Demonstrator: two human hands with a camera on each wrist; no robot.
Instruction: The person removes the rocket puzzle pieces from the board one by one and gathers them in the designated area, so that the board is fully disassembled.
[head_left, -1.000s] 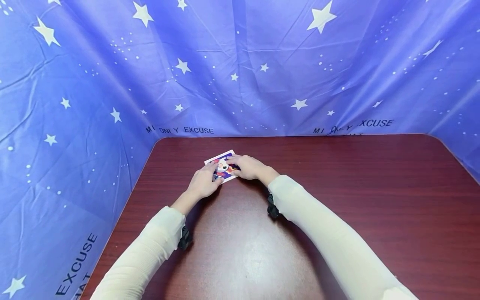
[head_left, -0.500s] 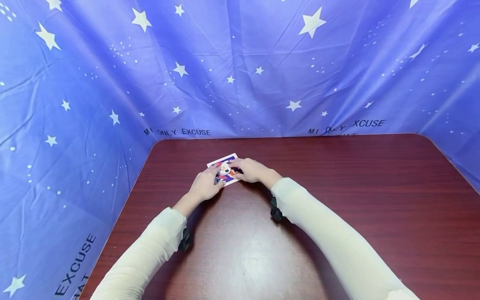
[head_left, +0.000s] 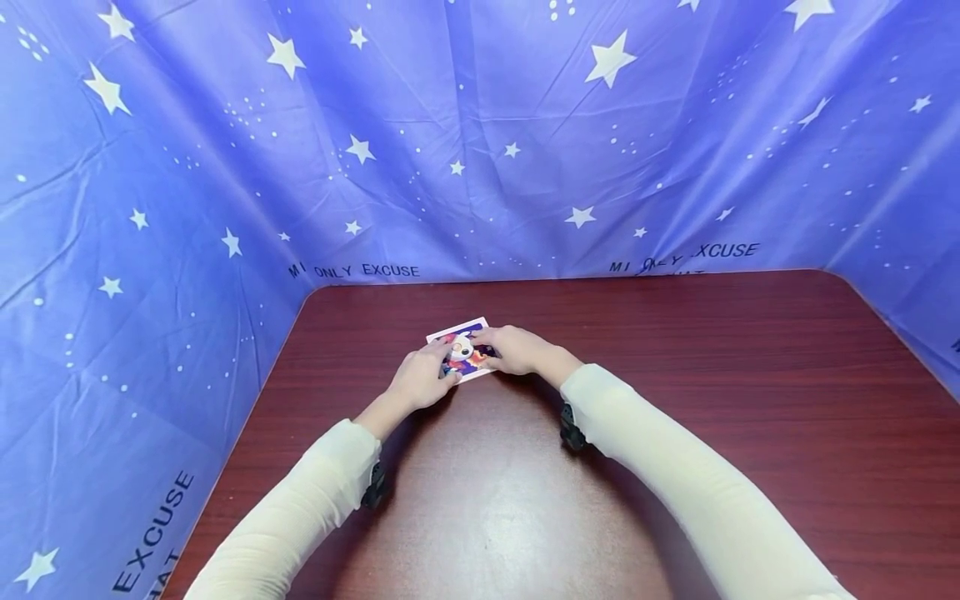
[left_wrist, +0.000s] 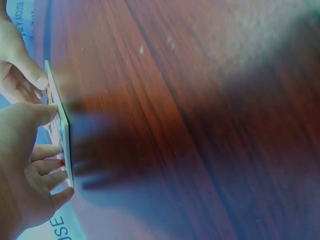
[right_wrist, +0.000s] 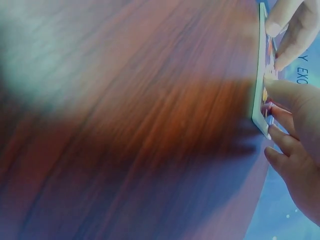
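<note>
A thin square board [head_left: 462, 347] with a white border and a colourful printed picture lies flat on the tabletop. In the head view my left hand [head_left: 422, 379] touches its left side, thumb near the front edge and fingers on the picture. From the opposite side my right hand [head_left: 517, 350] rests its fingertips and thumb on the print. Seen side-on in the left wrist view, the board [left_wrist: 64, 125] shows a pale edge under my left fingers. The right wrist view has the board's edge [right_wrist: 258, 95] beside my right hand [right_wrist: 300, 135]. Both hands partly hide the picture.
The dark reddish-brown table [head_left: 712, 375] reaches a blue curtain [head_left: 480, 125] with white stars at the back and sides. Black wrist cameras hang under both cuffs, the right camera [head_left: 572, 427] close above the table.
The board and both hands have slid together a little to the right and slightly nearer. The head view has shifted slightly too. Both hands keep about the same pose on the board.
</note>
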